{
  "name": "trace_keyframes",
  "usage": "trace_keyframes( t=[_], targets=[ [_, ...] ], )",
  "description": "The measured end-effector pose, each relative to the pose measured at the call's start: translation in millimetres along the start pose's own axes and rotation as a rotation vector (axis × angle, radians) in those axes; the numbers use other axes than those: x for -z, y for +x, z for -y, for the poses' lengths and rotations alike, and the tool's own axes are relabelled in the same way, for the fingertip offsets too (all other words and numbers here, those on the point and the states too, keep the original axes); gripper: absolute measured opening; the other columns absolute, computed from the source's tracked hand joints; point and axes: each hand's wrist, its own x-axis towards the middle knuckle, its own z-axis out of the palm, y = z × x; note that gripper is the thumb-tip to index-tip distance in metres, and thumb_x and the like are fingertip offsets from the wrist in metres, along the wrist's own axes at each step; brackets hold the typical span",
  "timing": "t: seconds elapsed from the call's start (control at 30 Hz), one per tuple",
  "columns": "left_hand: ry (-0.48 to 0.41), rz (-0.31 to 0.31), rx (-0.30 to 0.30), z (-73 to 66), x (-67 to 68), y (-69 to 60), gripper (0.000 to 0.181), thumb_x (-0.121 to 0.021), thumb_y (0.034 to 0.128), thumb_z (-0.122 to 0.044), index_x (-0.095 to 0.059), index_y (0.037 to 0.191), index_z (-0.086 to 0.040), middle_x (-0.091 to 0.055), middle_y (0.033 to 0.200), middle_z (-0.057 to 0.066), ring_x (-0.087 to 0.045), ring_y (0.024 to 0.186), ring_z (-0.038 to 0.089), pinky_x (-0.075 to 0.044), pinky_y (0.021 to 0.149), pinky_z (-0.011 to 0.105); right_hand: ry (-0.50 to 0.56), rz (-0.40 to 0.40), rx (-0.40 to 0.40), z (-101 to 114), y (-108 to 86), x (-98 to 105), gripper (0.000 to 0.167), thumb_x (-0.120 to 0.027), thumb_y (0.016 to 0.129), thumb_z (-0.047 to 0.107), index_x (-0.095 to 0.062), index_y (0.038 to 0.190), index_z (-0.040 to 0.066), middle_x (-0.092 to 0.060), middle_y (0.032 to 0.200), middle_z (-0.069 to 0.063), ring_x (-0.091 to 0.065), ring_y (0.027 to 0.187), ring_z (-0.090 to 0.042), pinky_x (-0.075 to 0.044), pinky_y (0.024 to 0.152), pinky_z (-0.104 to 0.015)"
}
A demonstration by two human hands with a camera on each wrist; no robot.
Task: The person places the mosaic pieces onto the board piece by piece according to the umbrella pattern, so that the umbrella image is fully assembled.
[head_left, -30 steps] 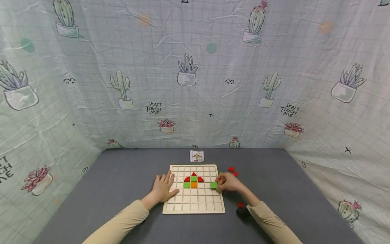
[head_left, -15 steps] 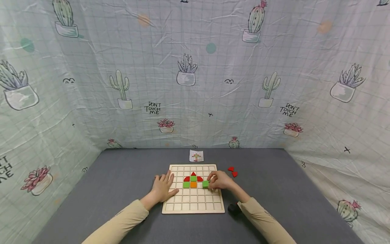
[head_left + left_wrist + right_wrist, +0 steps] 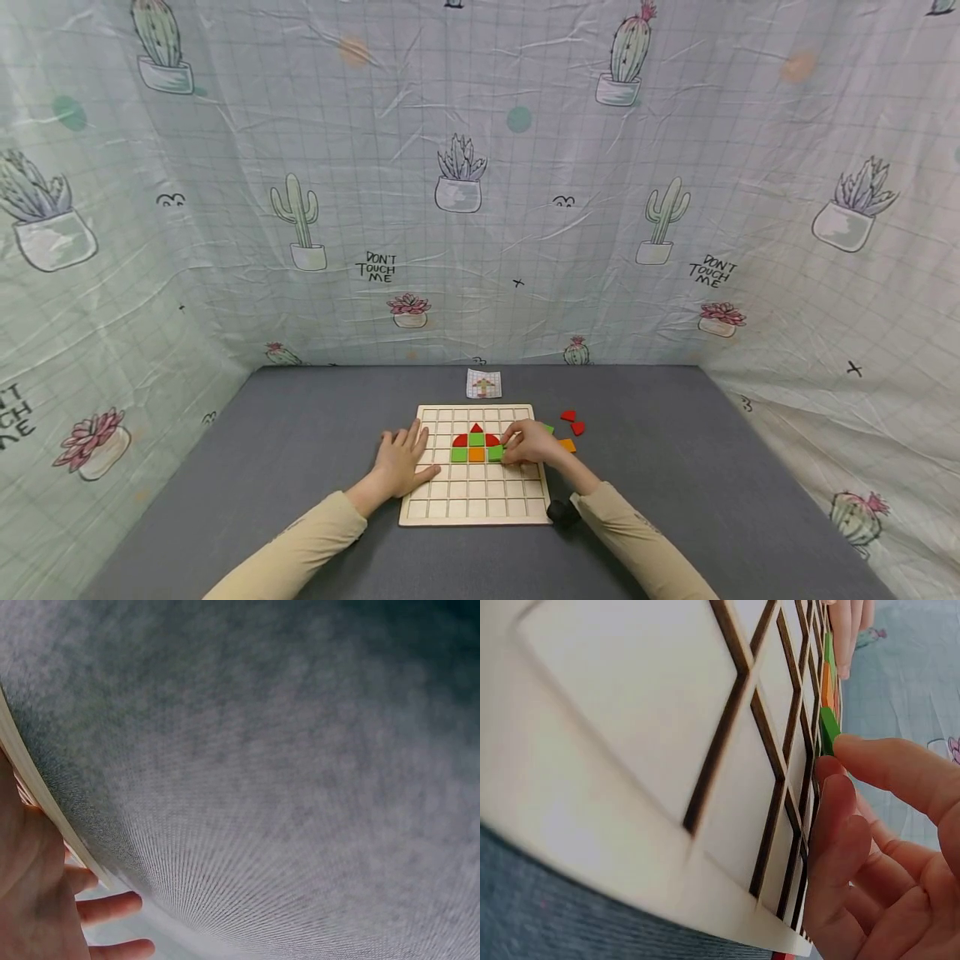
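Observation:
On the pale wooden grid board (image 3: 480,490), my right hand (image 3: 529,443) pinches a green square tile (image 3: 495,453) at its right edge, just right of the orange square (image 3: 476,454). In the right wrist view, thumb and fingertips meet at that green tile (image 3: 829,729). Another green square (image 3: 459,454) lies left of the orange one. Above them sit a green square (image 3: 476,438), two red rounded pieces (image 3: 460,441) beside it, and a red triangle (image 3: 476,427) on top. My left hand (image 3: 401,462) rests with spread fingers on the board's left edge; the left wrist view shows its fingers (image 3: 109,907).
A small printed card (image 3: 483,383) with a coloured pattern lies behind the board. Right of the board are loose red pieces (image 3: 568,415), an orange piece (image 3: 567,446) and a partly hidden green piece (image 3: 550,429). A black object (image 3: 562,513) is by my right wrist.
My right hand has moved left across the board with the green square, bringing it beside the orange square. Loose orange and green pieces show behind the hand. The left hand stays put.

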Motion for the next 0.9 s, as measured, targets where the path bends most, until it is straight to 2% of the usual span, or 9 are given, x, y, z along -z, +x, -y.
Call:
trace_keyframes(
  t=[0.23, 0.53, 0.9],
  targets=[
    [0.013, -0.001, -0.001, 0.2, 0.2, 0.4, 0.070, -0.034, 0.0866, -0.061, -0.040, 0.135, -0.010, -0.037, 0.140, 0.011, -0.046, 0.111, 0.026, -0.034, 0.083, 0.049, -0.016, -0.013, -0.035, 2.0, 1.9, -2.2, 0.023, -0.072, 0.070, 0.005, -0.063, 0.090, -0.002, -0.067, 0.072, -0.010, -0.055, 0.052, -0.010, -0.044, 0.048, -0.026],
    [0.013, 0.003, -0.003, 0.2, 3.0, -1.1, 0.071, -0.034, 0.0866, -0.061, -0.040, 0.135, -0.009, -0.037, 0.140, 0.011, -0.046, 0.110, 0.027, -0.034, 0.083, 0.049, -0.029, -0.007, -0.026, 2.9, 3.9, -3.7, 0.022, -0.071, 0.070, 0.004, -0.062, 0.089, -0.002, -0.064, 0.064, -0.006, -0.051, 0.049, -0.011, -0.042, 0.046, -0.025],
    [0.010, 0.008, -0.008, -1.3, 1.8, -0.9, 0.071, -0.033, 0.0867, -0.061, -0.039, 0.135, -0.010, -0.036, 0.141, 0.011, -0.046, 0.112, 0.026, -0.034, 0.084, 0.049, -0.013, -0.009, -0.010, 0.3, 2.5, -3.4, 0.021, -0.071, 0.070, 0.004, -0.062, 0.089, -0.002, -0.065, 0.065, -0.008, -0.052, 0.050, -0.010, -0.043, 0.046, -0.025]
  ],
)
